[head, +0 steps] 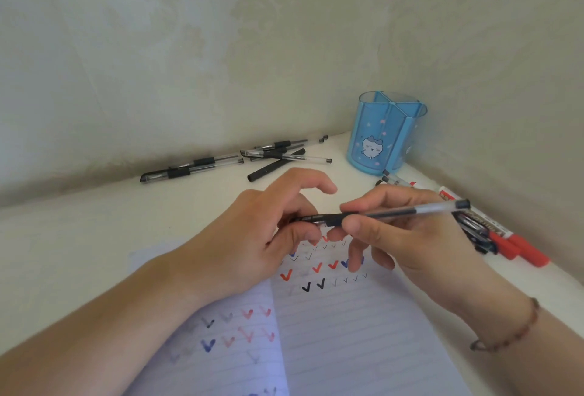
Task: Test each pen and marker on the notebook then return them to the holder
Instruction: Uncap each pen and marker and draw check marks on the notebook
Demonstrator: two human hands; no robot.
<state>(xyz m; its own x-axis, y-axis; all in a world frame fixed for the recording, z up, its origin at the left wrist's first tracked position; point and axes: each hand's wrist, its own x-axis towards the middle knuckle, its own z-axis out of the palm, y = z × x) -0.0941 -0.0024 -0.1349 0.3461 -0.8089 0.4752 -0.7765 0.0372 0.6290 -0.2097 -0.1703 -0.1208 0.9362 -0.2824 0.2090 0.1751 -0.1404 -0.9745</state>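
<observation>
Up at centre right of the frame stands the blue holder (384, 136), with loose black pens (240, 158) left of it and red markers (505, 237) at the right edge. Lower centre, the notebook (331, 326) shows tick marks. Above it, the right hand (407, 234) pinches a clear pen (395, 212) at mid-barrel, while the left hand (268, 225) pinches its capped end.

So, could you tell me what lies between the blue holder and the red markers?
Head view: clear pens lie between the blue holder and the red markers.
</observation>
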